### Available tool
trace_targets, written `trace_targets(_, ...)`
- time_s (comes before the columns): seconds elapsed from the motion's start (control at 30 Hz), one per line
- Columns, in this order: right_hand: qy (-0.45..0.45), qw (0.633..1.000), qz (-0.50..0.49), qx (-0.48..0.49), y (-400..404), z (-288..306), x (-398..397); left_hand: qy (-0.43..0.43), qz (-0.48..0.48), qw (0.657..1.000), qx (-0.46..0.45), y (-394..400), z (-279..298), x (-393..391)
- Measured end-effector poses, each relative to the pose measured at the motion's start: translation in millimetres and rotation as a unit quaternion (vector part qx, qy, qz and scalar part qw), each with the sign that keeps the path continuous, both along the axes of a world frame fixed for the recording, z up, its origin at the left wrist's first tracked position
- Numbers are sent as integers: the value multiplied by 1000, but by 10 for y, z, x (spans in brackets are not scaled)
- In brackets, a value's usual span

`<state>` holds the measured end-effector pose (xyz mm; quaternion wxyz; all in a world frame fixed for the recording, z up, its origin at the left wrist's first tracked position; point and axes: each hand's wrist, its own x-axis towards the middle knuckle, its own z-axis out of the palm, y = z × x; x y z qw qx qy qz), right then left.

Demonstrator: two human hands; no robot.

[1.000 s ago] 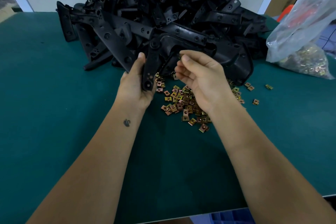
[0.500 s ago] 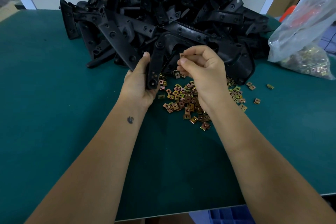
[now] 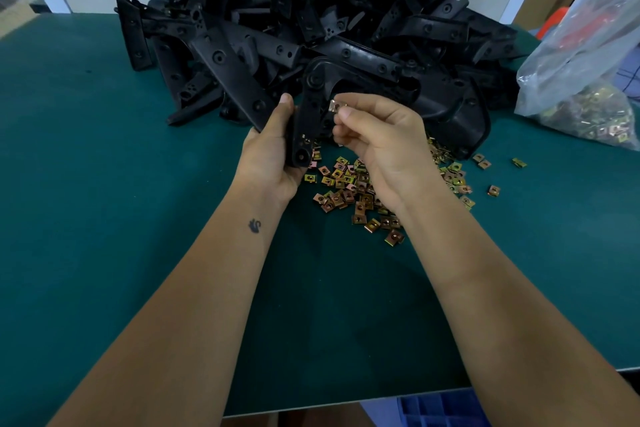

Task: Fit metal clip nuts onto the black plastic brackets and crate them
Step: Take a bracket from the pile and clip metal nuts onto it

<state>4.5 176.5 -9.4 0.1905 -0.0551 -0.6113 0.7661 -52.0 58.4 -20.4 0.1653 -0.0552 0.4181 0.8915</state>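
Green matting covered the table [image 3: 104,253], and a wide bare stretch of it lay on the person's left, running out to the near edge. The left hand [image 3: 273,152] gripped a black bracket [image 3: 308,121] by its lower end, thumb up along one side, fingers curled round the back, so the piece stood nearly upright above the mat. The right hand [image 3: 377,135] pinched a small clip nut [image 3: 335,105] between thumb and forefinger, held right at the bracket's right edge; whether the nut had actually touched the plastic was hard to tell. Under both hands lay a loose scatter of brass-coloured nuts [image 3: 360,191], a few strays well apart to the right. Behind them rose a big heap of brackets [image 3: 311,10], its foot just beyond the held piece. A clear plastic bag [image 3: 585,55] with more nuts sat at the table's right side. A blue crate [image 3: 443,409] showed just below the near edge.
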Motion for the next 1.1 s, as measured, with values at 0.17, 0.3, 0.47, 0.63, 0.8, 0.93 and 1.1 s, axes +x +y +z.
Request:
trace_targets(0.17,-7,998,36,-48,-13,-2,4,4,-2,1000,-5,5,-5,7)
trace_targets(0.3,-4,997,46,-54,-19,-11,-2,1,1,1000,-18,10,-12,4)
trace_targets(0.47,-10,996,46,-77,-8,-17,-5,6,-2,1000,-22,21,-17,13)
trace_targets(0.63,-22,996,40,-83,-7,-15,-12,13,-5,1000,-26,24,-11,20)
trace_targets(0.8,-19,994,51,-94,-12,-17,-9,21,-7,999,-31,31,-15,30)
trace_targets(0.93,-27,994,56,-88,-9,-12,-8,18,1,999,-30,32,-20,26)
trace_targets(1.1,-44,995,59,-74,-27,-7,-4,24,-4,999,-40,33,-19,28)
